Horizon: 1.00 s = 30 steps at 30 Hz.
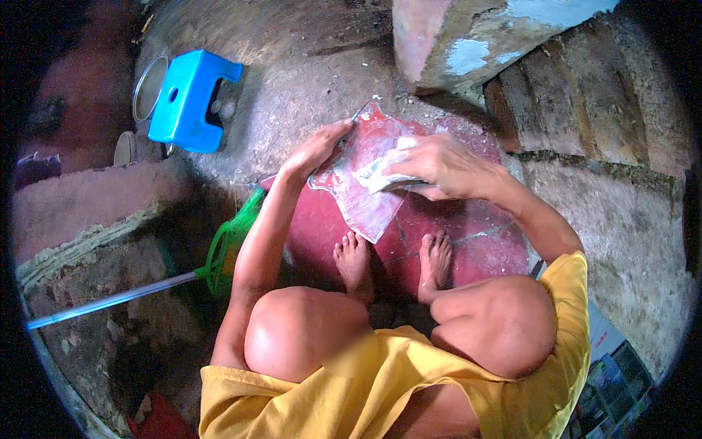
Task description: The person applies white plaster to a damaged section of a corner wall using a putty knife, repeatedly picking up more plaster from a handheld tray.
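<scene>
Ahead of my feet, a clear, irregular sheet that looks like glass (363,212) is tilted over the red tiles, which show through its whitish smears. My left hand (322,148) grips its upper left edge, fingers bent around the rim. Bunched in my right hand (446,167) is a white cloth (376,174), pressed against the face of the sheet near its middle. Part of the sheet's right side is hidden behind this hand and the cloth. The fingertips of my right hand are partly covered by the cloth.
A blue plastic stool (179,102) lies on its side at the far left, beside a round metal-rimmed object (150,89). Nearer on the left is a green broom (234,238) with a pale handle. A rough wall block (453,47) and concrete ledges (585,95) stand at right.
</scene>
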Each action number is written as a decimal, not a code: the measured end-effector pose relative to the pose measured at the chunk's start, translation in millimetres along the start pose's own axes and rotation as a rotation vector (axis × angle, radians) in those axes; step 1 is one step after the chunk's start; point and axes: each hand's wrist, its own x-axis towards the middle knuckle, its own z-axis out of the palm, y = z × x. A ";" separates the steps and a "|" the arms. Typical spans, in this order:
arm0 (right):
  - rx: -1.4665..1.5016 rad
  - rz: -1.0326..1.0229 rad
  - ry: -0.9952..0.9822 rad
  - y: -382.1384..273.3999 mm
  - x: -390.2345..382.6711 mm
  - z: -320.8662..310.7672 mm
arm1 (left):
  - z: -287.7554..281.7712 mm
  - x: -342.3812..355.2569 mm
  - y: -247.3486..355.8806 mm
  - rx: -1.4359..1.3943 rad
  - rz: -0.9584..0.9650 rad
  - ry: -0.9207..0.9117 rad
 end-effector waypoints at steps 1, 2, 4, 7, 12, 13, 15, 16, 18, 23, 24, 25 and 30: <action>0.010 0.001 -0.047 -0.3 4.3 1.8 | -2.5 1.0 -7.7 -0.055 0.038 0.017; 0.025 -0.019 -0.031 -2.7 10.1 1.4 | -4.6 1.2 -18.5 -0.111 0.076 0.033; 0.074 0.042 -0.010 -2.1 15.0 -1.7 | -0.3 -3.9 -13.2 -0.265 0.034 -0.053; 0.305 0.180 0.046 20.3 15.9 5.8 | 0.4 -3.6 -14.4 -0.160 0.053 0.049; 0.336 0.334 0.293 31.8 7.8 31.3 | -4.2 -0.1 -50.1 -0.161 0.061 0.168; 0.297 0.431 0.202 34.3 -0.8 30.8 | 4.8 -2.3 -44.4 -0.128 0.035 0.200; 0.339 0.411 0.425 49.4 -5.8 47.9 | -1.9 8.9 -58.8 -0.321 0.015 0.117; 0.359 0.438 0.434 51.6 -6.2 41.8 | -5.1 8.7 -62.7 -0.396 0.079 0.125; 0.517 0.574 0.473 51.9 -22.6 31.3 | -0.7 -6.5 -29.6 -0.393 0.020 0.146; 1.317 0.620 0.814 26.4 -48.2 -0.2 | 8.2 -25.8 9.7 -0.651 -0.076 0.209; 1.438 0.635 0.899 13.2 -45.4 -9.8 | 2.2 -23.1 2.5 -0.724 0.042 0.159; 1.501 0.522 0.974 7.6 -47.8 -12.7 | 3.2 -22.5 4.1 -0.799 0.141 0.099; 1.393 0.184 1.292 -12.9 -56.6 -34.2 | -2.9 -21.7 17.0 -0.958 0.228 -0.036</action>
